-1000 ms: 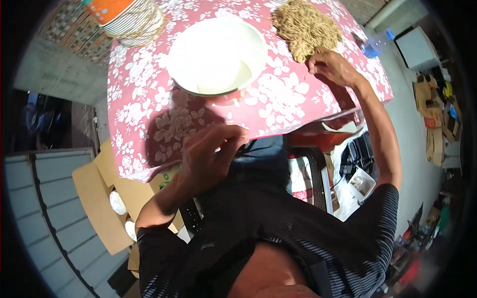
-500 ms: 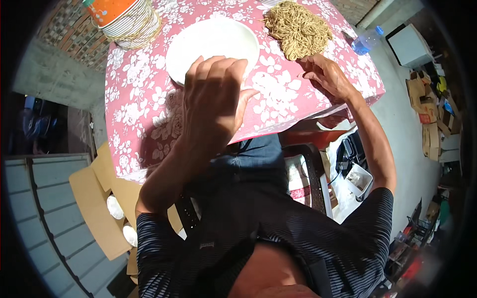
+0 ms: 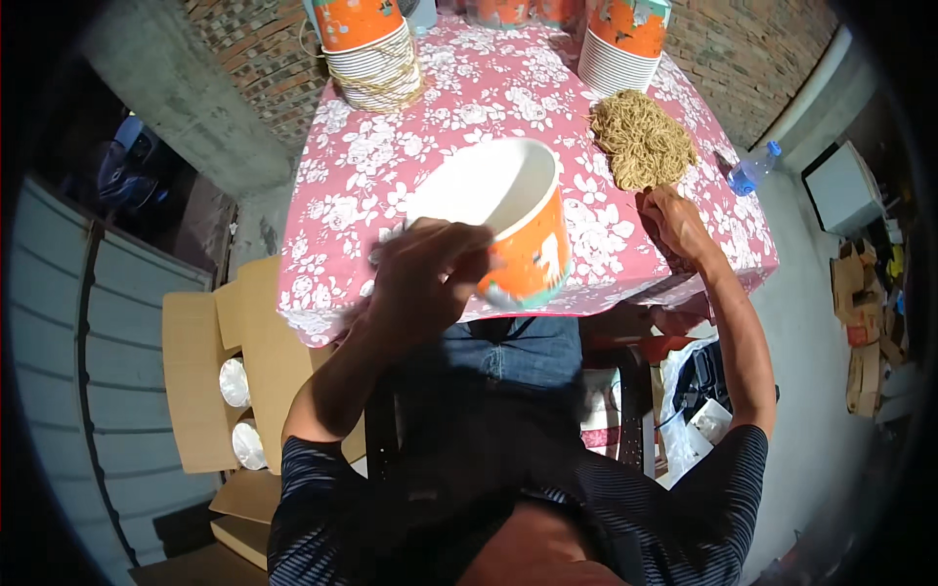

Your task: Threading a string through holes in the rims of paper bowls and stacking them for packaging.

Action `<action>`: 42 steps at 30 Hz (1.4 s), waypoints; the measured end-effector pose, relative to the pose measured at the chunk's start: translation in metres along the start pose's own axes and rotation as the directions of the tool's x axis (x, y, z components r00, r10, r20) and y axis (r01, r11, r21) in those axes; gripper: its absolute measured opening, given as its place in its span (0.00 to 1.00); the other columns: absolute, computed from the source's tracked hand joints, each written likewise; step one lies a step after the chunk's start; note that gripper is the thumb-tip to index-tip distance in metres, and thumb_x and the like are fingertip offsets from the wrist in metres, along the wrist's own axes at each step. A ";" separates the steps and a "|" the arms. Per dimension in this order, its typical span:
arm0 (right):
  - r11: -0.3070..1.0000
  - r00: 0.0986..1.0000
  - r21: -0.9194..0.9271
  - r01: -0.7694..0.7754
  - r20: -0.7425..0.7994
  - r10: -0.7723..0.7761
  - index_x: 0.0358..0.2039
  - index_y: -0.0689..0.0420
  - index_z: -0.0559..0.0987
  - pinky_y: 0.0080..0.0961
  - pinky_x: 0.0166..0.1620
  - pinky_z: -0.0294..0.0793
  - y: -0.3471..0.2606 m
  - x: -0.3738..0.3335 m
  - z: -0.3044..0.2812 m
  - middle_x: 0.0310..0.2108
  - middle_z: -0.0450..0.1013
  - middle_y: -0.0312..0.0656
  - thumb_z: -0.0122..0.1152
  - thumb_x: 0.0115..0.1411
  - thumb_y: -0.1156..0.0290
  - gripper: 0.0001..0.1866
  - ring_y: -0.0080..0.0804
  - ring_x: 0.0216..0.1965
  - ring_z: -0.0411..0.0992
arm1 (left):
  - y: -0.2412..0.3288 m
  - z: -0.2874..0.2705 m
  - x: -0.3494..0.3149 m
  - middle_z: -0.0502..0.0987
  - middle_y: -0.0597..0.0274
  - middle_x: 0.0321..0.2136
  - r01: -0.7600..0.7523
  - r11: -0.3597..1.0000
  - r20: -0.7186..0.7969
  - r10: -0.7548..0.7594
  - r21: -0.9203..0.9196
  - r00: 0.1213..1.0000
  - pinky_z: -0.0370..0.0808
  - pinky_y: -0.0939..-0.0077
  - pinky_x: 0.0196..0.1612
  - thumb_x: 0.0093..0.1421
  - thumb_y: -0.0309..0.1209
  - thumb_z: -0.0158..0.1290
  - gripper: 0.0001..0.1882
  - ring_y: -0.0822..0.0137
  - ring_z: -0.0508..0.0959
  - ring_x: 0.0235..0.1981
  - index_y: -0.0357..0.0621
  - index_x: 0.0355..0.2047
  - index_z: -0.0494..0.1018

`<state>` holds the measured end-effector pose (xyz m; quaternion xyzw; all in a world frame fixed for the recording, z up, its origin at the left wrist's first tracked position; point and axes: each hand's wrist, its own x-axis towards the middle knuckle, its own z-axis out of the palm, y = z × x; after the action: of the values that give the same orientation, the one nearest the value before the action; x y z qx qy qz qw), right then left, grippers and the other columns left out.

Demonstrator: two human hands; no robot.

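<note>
A round paper bucket [image 3: 532, 256], white inside and orange with a green base outside, is tilted over the table's near edge. My left hand [image 3: 425, 269] grips it by its near left side, fingers closed on the wall and partly in shadow. On the right lies a tangled heap of tan cord [image 3: 643, 142]. At the near edge of that heap, my right hand [image 3: 676, 223] has its fingers pinched together on the cord. How much cord is between the fingertips is hidden.
A stack of similar buckets [image 3: 371, 68] wrapped with tan cord stands far left on the flowered pink tablecloth [image 3: 366, 146]. Another stack [image 3: 625, 49] stands behind the heap. A plastic bottle [image 3: 752, 171] is beyond the right edge; cardboard boxes [image 3: 191, 361] sit at lower left.
The bucket has tipped from mouth-up to show its orange side, with my left hand now closed on its wall. My right hand's fingers have drawn together at the cord heap. The view has shifted.
</note>
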<state>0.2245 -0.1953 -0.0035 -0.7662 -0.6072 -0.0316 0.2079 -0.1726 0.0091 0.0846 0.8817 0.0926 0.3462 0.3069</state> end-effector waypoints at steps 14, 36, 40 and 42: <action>0.994 0.985 -0.083 0.075 -0.148 -0.087 0.31 0.61 0.74 0.44 0.36 0.73 -0.001 -0.009 0.015 0.34 0.75 0.55 0.61 0.66 0.69 0.10 0.57 0.33 0.75 | 0.039 -0.018 -0.160 0.85 0.53 0.32 0.256 0.886 0.206 -0.187 -0.386 0.960 0.81 0.72 0.36 0.60 0.21 0.65 0.13 0.67 0.86 0.33 0.31 0.45 0.79; 0.289 0.899 0.852 -0.437 0.401 0.177 0.47 0.74 0.77 0.24 0.43 0.82 -0.317 -0.192 0.072 0.35 0.80 0.45 0.57 0.69 0.84 0.08 0.26 0.35 0.78 | -0.058 -0.004 -0.243 0.81 0.60 0.39 0.556 0.543 0.525 -0.230 -0.629 0.819 0.76 0.77 0.49 0.64 0.34 0.58 0.19 0.73 0.80 0.43 0.34 0.50 0.72; 0.355 0.899 0.827 -0.436 0.382 0.214 0.50 0.75 0.78 0.23 0.42 0.80 -0.306 -0.182 0.081 0.35 0.80 0.45 0.59 0.68 0.84 0.11 0.26 0.35 0.78 | -0.047 0.002 -0.237 0.81 0.62 0.33 0.497 0.658 0.489 -0.218 -0.566 0.845 0.75 0.77 0.45 0.62 0.33 0.59 0.19 0.74 0.80 0.39 0.32 0.49 0.74; 0.363 0.901 0.826 -0.432 0.378 0.213 0.48 0.74 0.80 0.23 0.41 0.79 -0.307 -0.184 0.086 0.34 0.81 0.44 0.59 0.68 0.83 0.10 0.25 0.34 0.77 | -0.042 0.011 -0.241 0.81 0.62 0.32 0.475 0.714 0.449 -0.247 -0.515 0.859 0.75 0.78 0.43 0.62 0.31 0.59 0.17 0.75 0.79 0.36 0.32 0.48 0.75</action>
<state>-0.1311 -0.2798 -0.0510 -0.6405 -0.3847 0.4154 0.5189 -0.3419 -0.0530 -0.0806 0.7452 0.0936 0.1276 0.6477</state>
